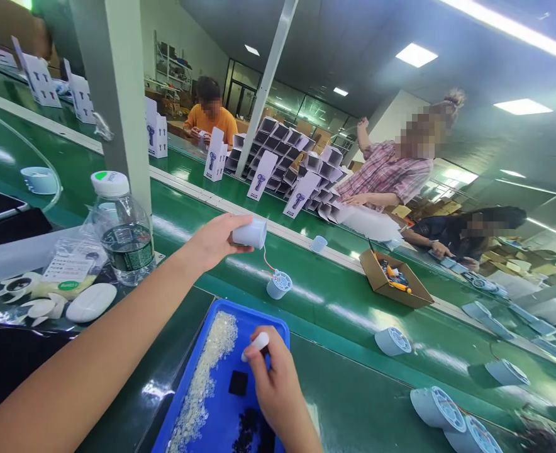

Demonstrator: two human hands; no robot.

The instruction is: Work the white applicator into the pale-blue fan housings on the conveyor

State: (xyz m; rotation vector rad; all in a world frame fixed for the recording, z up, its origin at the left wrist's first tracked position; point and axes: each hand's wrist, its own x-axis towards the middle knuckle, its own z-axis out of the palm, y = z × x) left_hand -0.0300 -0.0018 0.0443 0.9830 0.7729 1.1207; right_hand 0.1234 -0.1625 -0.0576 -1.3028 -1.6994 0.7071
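Note:
My left hand (212,242) is closed around a light blue plastic cylinder (253,233), held tilted above the green conveyor belt. A thin wire runs from the cylinder to a round, spoked blue fan part (278,285) on the belt. Over a blue tray (226,412), my right hand (280,377) grips a small white rod-like piece with a rounded end (260,342); its exact kind is unclear. Inside the tray, many small clear pieces (207,377) lie along the left side. A black square block (238,383) and loose black bits (246,428) sit nearer my right hand.
A water bottle (124,233) stands to the left, beside white plastic parts (46,308). Several blue housings (391,341) sit along the belt at right. Beyond are a cardboard box of tools (395,280), upright printed cartons (262,176) and co-workers. A post (122,94) rises at left.

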